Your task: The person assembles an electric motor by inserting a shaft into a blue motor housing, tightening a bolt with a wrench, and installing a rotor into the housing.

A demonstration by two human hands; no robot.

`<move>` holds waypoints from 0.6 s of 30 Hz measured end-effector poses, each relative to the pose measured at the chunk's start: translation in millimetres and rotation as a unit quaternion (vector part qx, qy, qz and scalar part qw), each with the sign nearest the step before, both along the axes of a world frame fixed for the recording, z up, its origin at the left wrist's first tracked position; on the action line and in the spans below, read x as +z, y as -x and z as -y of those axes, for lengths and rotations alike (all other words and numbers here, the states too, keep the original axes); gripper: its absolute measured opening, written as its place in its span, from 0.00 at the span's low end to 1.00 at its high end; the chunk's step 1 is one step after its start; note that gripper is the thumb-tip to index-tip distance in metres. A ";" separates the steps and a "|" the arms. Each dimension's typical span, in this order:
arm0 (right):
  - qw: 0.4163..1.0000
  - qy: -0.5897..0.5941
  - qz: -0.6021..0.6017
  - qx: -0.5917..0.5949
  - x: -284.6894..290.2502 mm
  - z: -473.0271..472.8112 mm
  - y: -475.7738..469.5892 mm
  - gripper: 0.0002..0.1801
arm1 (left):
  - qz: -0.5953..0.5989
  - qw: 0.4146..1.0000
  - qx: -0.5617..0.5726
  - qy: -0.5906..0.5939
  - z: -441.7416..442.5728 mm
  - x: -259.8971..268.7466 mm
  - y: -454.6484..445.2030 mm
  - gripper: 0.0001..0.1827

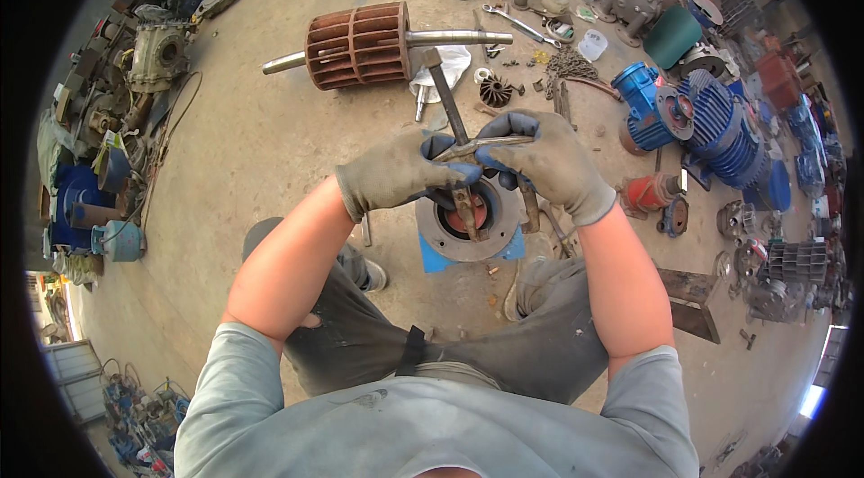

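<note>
Both my hands wear grey work gloves with dark blue palms. My left hand (412,171) and my right hand (540,154) hold a steel jaw puller (466,202) between them, over a round metal flange (435,235). One puller jaw reaches down over the flange's dark bore, where a red part (476,213) shows. Another jaw hangs below my right hand. The puller's long screw (451,100) points away from me, its square head at the far end. A blue piece (432,258) lies under the flange. My fingers hide the puller's middle.
Beyond my hands a rusty rotor with a steel shaft (358,46) lies on the concrete floor. Near it are a finned impeller (496,92) and a combination wrench (520,25). Blue motors (719,127) and a red bottle jack (648,193) stand right. Machine parts line the left side.
</note>
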State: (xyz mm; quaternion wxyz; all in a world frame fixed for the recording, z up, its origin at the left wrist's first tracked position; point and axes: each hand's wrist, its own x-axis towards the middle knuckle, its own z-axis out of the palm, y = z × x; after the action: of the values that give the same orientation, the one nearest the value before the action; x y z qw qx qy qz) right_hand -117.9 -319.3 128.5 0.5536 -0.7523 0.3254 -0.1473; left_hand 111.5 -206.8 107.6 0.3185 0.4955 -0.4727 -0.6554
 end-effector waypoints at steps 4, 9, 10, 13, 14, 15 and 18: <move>0.999 -0.016 -0.040 0.022 -4.2 10.8 -3.9 0.24 | -0.020 0.999 0.046 0.005 -8.4 -12.7 10.5 0.27; 0.999 0.033 0.006 -0.016 4.4 6.2 -8.3 0.43 | -0.046 0.993 0.107 -0.016 -32.0 -5.4 19.0 0.28; 0.996 0.080 0.012 -0.041 8.9 0.4 -5.2 0.50 | -0.041 0.992 0.122 -0.014 -37.9 -3.5 20.5 0.28; 0.954 0.282 0.078 -0.071 27.2 -21.3 10.6 0.74 | -0.027 0.983 0.183 0.007 -54.5 1.7 21.6 0.27; 0.913 0.388 0.093 -0.092 32.3 -29.0 13.2 0.75 | -0.022 0.978 0.205 0.014 -60.3 3.1 22.2 0.28; 0.887 0.430 0.126 -0.114 34.7 -41.4 16.0 0.71 | -0.013 0.973 0.228 0.006 -66.4 4.3 23.5 0.28; 0.905 0.386 0.163 -0.081 40.4 -79.9 24.4 0.57 | -0.177 0.929 0.324 0.036 -86.2 10.1 29.3 0.28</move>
State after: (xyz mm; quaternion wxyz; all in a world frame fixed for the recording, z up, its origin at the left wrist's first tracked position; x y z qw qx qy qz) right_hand -142.3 -239.3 168.9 0.2518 -0.8437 0.2080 -0.4260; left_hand 82.2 -120.6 117.7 0.6096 0.4863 -0.2453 -0.5759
